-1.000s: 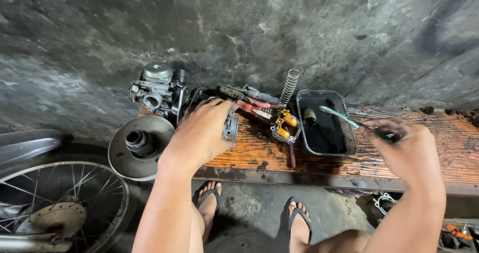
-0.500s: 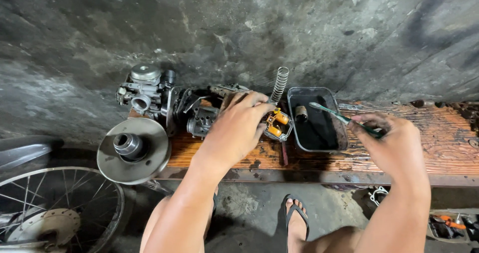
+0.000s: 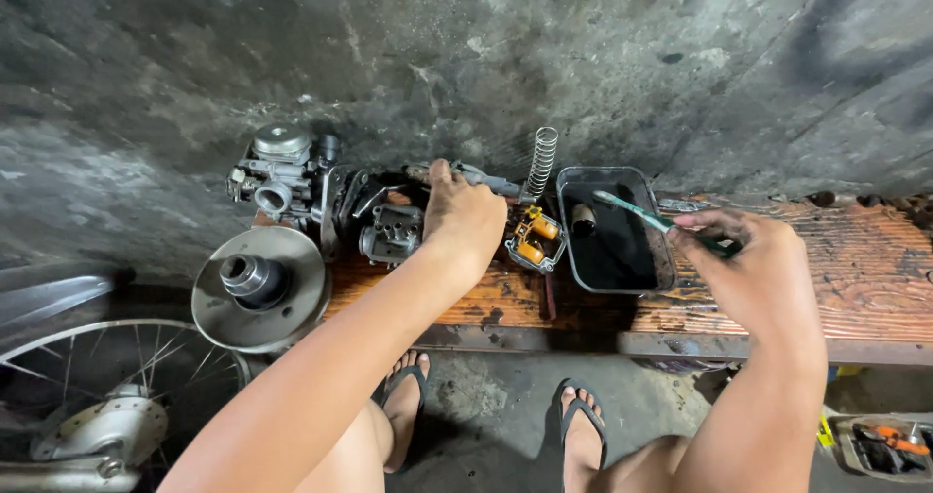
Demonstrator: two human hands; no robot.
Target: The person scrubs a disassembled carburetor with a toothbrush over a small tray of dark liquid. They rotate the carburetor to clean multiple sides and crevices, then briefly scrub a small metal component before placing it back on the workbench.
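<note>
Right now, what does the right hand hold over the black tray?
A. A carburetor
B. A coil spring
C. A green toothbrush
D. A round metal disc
C: the right hand grips a green toothbrush by its handle, and the brush head reaches over the black tray, while the coil spring stands apart against the wall.

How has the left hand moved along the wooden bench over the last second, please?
Yes. The left hand has shifted right, away from the round pulley disc and closer to the coil spring, towards the wall.
</note>
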